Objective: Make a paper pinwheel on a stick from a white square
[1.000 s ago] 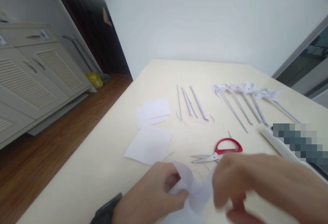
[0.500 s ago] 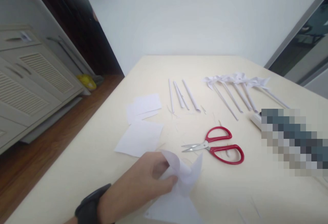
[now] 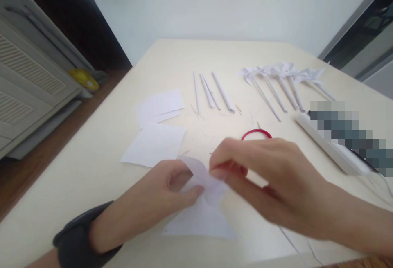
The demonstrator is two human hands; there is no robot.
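Head view: a paper [image 3: 202, 215] is lying on the near edge of the table [image 3: 92, 178], straight ahead of the person, with its far flaps being lifted and curled toward the middle. The left hand [image 3: 162, 194], a dark wristband [image 3: 76, 235] on its wrist, is closed on it, with the thumb and fingertips pinching a curled flap. It is probably being held so that the bend cannot spring back. The right hand [image 3: 270, 178] is reaching across from the right, its thumb and forefinger nipped on a flap tip at the paper's middle and its other fingers loosely bent. The grip is kept fine, seemingly because only a corner is being handled.

Spare sheets [image 3: 155, 145] are lying flat just beyond the left hand. Rolled sticks [image 3: 208, 92] are laid side by side farther back, and finished pinwheels [image 3: 276, 73] are lined up to their right, well apart from the hands. It appears that they are being kept sorted and out of the way. Only a red handle loop of the scissors [image 3: 256, 134] is showing past the right hand.

Against half a second ago, the right hand has come back into view and is now hiding most of the scissors, which were then fully seen. The left hand's pinch is being kept, and the table things are sitting higher in the frame, so the head is being tipped down.
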